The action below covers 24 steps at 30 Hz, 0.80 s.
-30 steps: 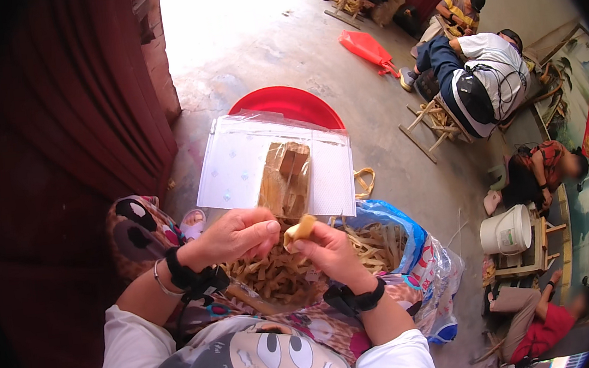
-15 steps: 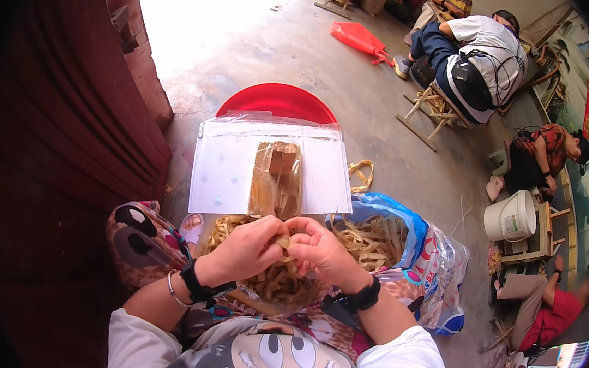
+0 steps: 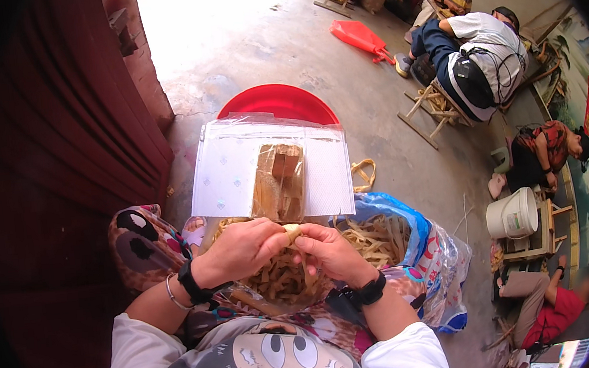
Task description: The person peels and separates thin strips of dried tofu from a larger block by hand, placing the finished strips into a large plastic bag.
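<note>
My left hand (image 3: 249, 248) and my right hand (image 3: 331, 250) meet in front of my lap, both closed with thumbs and fingers pinching. Between their fingertips is a small pale-yellow folded strip (image 3: 292, 232), apparently of dried plant material. Below the hands lies a heap of tan strips (image 3: 280, 282), partly covered by my forearms and fingers. Just beyond the fingers, a brown block (image 3: 276, 182), wrapped in clear film or tape, rests on a white sheet (image 3: 226, 169).
Under the sheet's far edge is a red round basin (image 3: 280, 105). At my right stands a blue-edged plastic bag (image 3: 418, 232) full of strips. A dark red door (image 3: 75, 120) rises at left. Several people sit at right, near a white bucket (image 3: 514, 214); a red bag (image 3: 360, 38) lies farther off.
The folded strip now shows more plainly between my fingertips, as my fingers have shifted their pinch. My right hand has moved slightly right and down.
</note>
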Motion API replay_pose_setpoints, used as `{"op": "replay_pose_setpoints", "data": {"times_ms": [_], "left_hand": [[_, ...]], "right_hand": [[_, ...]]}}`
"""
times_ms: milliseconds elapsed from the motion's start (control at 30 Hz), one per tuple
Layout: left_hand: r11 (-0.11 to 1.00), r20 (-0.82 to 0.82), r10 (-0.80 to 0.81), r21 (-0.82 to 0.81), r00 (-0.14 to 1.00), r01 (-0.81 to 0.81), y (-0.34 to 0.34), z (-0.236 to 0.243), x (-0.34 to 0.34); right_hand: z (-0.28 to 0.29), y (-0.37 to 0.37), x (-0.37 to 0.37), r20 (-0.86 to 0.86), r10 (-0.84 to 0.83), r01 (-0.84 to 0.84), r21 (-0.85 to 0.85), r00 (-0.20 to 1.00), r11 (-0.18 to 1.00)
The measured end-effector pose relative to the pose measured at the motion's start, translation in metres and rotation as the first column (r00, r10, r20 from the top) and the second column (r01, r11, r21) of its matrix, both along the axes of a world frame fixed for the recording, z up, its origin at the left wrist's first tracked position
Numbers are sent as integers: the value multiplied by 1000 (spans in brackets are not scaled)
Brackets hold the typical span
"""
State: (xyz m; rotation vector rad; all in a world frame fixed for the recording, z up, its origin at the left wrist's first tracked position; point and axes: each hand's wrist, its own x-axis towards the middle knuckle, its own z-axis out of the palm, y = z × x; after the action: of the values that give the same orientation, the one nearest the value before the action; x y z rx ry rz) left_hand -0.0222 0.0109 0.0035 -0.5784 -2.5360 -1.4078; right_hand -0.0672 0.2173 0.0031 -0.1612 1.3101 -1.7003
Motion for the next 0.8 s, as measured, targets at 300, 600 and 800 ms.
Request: {"op": "replay_pose_setpoints", "data": {"times_ms": [300,600,800], "left_hand": [[941,471,-158,337,868,-11,-7,8,2],[827,439,-304,562,845,5,-9,-4,7],[575,589,-628,792,510,-207,-3,0,-4]], "right_hand": [[6,27,-29,-50,-78,83,93,996,992],[15,25,-27,-116,-88,97,76,989,992],[18,12,-19,-220,17,11,124,975,992]]}}
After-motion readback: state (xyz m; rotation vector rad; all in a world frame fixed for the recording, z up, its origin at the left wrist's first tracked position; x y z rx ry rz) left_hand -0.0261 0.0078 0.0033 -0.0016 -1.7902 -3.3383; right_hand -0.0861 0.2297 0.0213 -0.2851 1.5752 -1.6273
